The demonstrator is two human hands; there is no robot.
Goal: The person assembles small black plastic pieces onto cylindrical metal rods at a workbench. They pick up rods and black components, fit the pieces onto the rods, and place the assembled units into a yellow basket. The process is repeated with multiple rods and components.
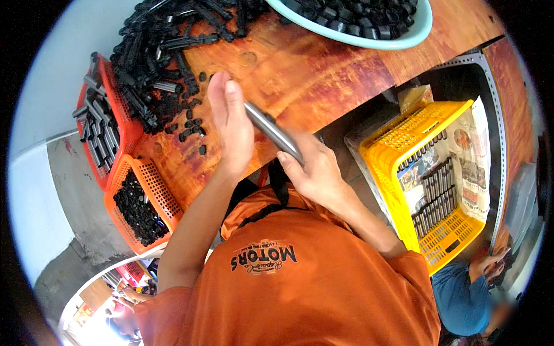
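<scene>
My right hand (316,173) grips the lower end of a shiny grey metal tube (271,131), which slants up to the left over the table edge. Close to the tube's upper end is my left hand (234,124), raised with its fingers stretched out and the thumb pointing up. Whether the palm touches the tube end I cannot tell. Small black plugs (189,128) lie scattered on the wooden table (300,75) to the left of my left hand. Beyond them spreads a large heap of black and metallic tube-like parts (150,52).
A pale blue basin (424,32) of black caps stands at the far side. At left are a red basket (128,130) of tubes and an orange basket (153,179) of small black parts. A yellow crate (375,167) at right holds rows of tubes. Another person (461,297) sits at lower right.
</scene>
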